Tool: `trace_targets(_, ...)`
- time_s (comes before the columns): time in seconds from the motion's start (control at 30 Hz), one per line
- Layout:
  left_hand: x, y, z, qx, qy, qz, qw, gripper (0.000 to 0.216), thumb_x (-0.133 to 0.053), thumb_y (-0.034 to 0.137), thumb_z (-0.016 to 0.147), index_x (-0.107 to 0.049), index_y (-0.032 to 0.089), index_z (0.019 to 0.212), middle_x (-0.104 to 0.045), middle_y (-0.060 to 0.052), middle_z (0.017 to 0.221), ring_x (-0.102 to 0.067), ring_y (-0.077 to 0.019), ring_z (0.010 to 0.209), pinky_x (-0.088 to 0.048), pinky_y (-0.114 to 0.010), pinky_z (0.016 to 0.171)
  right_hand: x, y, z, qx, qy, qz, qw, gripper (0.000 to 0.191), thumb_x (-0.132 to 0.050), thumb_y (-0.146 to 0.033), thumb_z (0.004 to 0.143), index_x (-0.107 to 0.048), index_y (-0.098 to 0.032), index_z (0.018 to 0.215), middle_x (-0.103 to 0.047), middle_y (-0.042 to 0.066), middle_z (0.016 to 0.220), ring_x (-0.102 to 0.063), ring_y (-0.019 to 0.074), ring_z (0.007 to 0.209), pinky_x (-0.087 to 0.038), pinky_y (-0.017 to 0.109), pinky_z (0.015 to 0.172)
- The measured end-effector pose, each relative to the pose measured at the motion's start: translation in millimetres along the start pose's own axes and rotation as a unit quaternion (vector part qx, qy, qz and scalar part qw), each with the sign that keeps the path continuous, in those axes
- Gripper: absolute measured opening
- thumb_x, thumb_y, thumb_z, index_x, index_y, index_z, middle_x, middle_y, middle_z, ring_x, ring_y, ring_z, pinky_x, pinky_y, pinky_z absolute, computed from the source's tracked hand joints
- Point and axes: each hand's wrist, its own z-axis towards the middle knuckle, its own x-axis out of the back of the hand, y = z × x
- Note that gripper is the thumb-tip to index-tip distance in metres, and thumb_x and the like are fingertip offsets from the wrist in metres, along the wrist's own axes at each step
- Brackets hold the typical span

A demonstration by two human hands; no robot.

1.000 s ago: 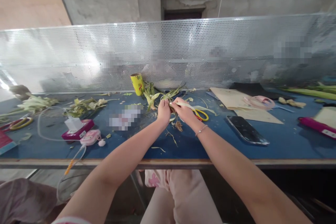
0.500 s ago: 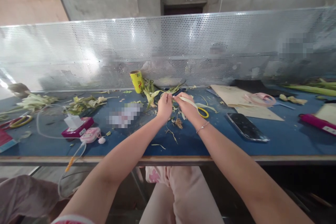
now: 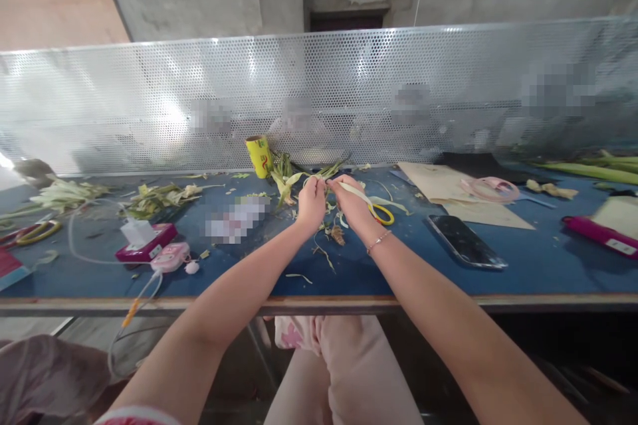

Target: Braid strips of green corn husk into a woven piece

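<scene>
Working both hands close together over the middle of the tabletop (image 3: 349,282), you have a pale leaf strip (image 3: 359,194) between them, just above the plant scraps. Your left hand (image 3: 312,204) has its fingers curled in and closed at the near end of the strip; the exact pinch is hidden behind the knuckles. Your right hand (image 3: 349,207), with a thin bracelet (image 3: 377,241) at the wrist, meets it almost tip to tip, its fingers also pinched closed on the strip. The strip's free length passes over the back of your right hand and trails to the right.

Beside that hand lies a yellow looped handle (image 3: 391,216), partly hidden. Below your hands is a brown dry scrap (image 3: 337,235) among thin shreds. Beyond your left hand sit wilted leaves (image 3: 284,188), with a yellow roll (image 3: 258,157) standing slightly tilted next to them. To your right are a dark phone (image 3: 466,242) and, past it, tan paper (image 3: 428,184). To your left, a magenta box (image 3: 158,243) touches a pink case (image 3: 170,257). A perforated metal screen (image 3: 199,80) runs along the far edge.
</scene>
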Motion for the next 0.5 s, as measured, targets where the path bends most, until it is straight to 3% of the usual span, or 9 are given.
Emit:
trace_targets(0.27, -4, -22, 13, 0.045, 0.061, -0.064, 0.995, 0.032, -0.044, 0.028, 0.091, -0.034, 0.02, 0.062, -0.035, 0.004, 0.055, -0.035, -0.0105, 0.055, -0.03, -0.026, 0.057, -4, -6, -5, 0.016, -0.032, -0.019, 0.999, 0.028, -0.056, -0.048, 0.077, -0.051, -0.023, 0.067, -0.042, -0.005, 0.049, -0.041, 0.0128, 0.052, -0.032, 0.026, 0.05)
trace_targets(0.5, 2, -14, 10, 0.009, 0.02, -0.064, 0.998, 0.033, -0.047, 0.032, 0.089, -0.034, 0.02, 0.061, -0.034, 0.005, 0.053, -0.034, -0.0099, 0.053, -0.03, -0.025, 0.055, 1, -10, -6, -0.012, -0.018, 0.001, 1.0, 0.031, -0.055, -0.052, 0.075, -0.047, -0.023, 0.066, -0.037, -0.006, 0.048, -0.039, 0.0127, 0.05, -0.03, 0.026, 0.049)
